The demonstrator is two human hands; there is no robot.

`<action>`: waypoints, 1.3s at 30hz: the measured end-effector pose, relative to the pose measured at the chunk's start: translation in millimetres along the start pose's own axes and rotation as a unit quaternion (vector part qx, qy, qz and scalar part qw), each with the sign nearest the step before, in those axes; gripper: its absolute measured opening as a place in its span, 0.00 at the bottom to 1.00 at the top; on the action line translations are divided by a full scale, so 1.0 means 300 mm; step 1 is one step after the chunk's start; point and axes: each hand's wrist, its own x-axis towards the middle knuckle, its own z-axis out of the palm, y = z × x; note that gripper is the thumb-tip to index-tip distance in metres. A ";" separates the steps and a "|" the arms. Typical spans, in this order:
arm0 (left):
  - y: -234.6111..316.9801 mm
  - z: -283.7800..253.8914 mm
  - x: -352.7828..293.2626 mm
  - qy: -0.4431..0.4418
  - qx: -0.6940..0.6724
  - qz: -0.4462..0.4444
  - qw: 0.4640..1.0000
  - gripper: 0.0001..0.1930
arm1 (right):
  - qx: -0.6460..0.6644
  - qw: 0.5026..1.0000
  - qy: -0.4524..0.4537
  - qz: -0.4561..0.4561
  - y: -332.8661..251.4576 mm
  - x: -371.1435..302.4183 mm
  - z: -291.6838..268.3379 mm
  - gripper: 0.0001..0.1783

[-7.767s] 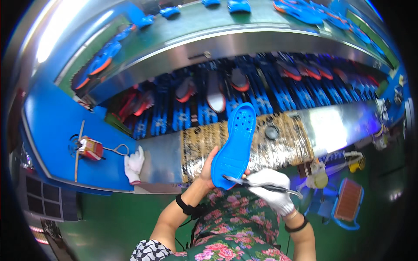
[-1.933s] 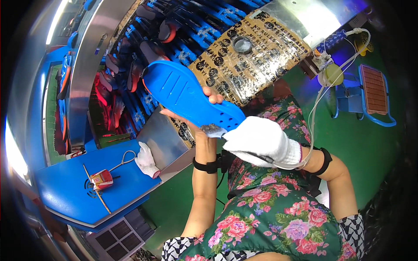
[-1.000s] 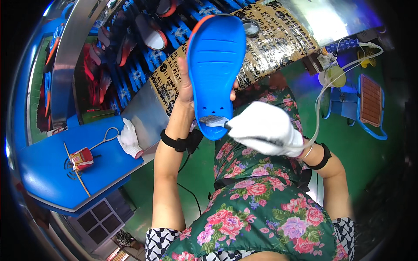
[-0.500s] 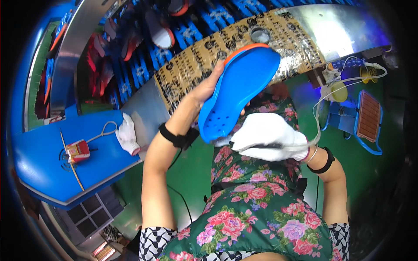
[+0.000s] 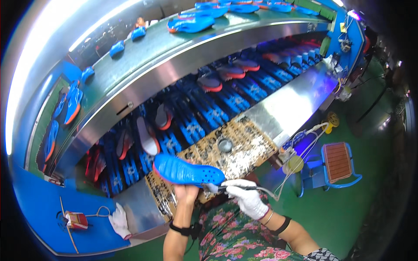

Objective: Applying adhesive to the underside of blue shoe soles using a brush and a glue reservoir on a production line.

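My bare left hand (image 5: pixel 187 193) is closed on a blue shoe sole (image 5: pixel 188 170) with an orange edge, holding it from below. The sole's holed, ribbed inner face is turned up, its holed end pointing right. My right hand (image 5: pixel 250 201), in a white glove, grips a slim black-handled tool (image 5: pixel 240 188). The tool's pale tip is beside the holed end of the sole; whether it touches cannot be made out. A pale hose (image 5: pixel 274 195) runs from the tool's back end toward the right.
Beneath the sole lies a bench board covered in taped brown cardboard (image 5: pixel 204 150) with a round dish (image 5: pixel 225 145). Behind it, a conveyor (image 5: pixel 143 56) carries blue soles above racked shoe parts. A loose glove (image 5: pixel 119 222) and red can (image 5: pixel 77 221) sit left; a stool (image 5: pixel 337 161) stands right.
My view has tilted up toward the conveyor. The sole has turned from upright to nearly level, holed end now right. The tool in my gloved right hand now shows clearly beside it.
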 end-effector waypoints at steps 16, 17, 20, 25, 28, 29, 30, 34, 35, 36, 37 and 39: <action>0.020 -0.021 -0.477 -0.047 0.058 -0.243 0.967 0.58 | -0.009 0.996 -0.079 -0.045 -0.013 -0.002 0.070 0.12; -0.011 0.018 -0.463 -0.054 -0.066 -0.256 0.963 0.58 | -0.061 0.992 -0.090 -0.058 -0.057 -0.009 0.080 0.12; -0.076 0.120 -0.420 -0.080 0.054 -0.259 0.961 0.63 | -0.159 0.966 -0.112 -0.169 -0.169 -0.006 0.108 0.12; -0.154 0.189 -0.354 -0.101 -0.034 -0.282 0.953 0.58 | -0.282 0.885 -0.113 -0.352 -0.305 -0.007 0.129 0.13; -0.166 0.205 -0.358 -0.054 0.002 -0.246 0.968 0.55 | -0.358 0.824 -0.126 -0.420 -0.338 0.006 0.159 0.13; -0.167 0.207 -0.364 0.012 0.076 -0.213 0.974 0.54 | -0.354 0.828 -0.128 -0.416 -0.347 0.009 0.169 0.13; -0.166 0.211 -0.364 0.017 0.078 -0.210 0.974 0.54 | -0.381 0.799 -0.133 -0.446 -0.356 0.014 0.179 0.14; -0.159 0.185 -0.383 0.000 0.064 -0.192 0.979 0.51 | -0.460 0.717 -0.174 -0.493 -0.366 0.029 0.191 0.16; -0.156 0.171 -0.389 -0.011 0.064 -0.201 0.977 0.50 | -0.465 0.691 -0.189 -0.520 -0.366 0.046 0.195 0.19; -0.154 0.151 -0.394 -0.022 0.064 -0.209 0.975 0.48 | -0.462 0.693 -0.190 -0.520 -0.354 0.047 0.205 0.19; -0.156 0.122 -0.392 -0.031 0.020 -0.212 0.976 0.45 | -0.475 0.670 -0.182 -0.541 -0.344 0.046 0.216 0.19; -0.154 0.076 -0.399 -0.039 0.015 -0.219 0.975 0.44 | -0.493 0.657 -0.177 -0.543 -0.310 0.026 0.226 0.20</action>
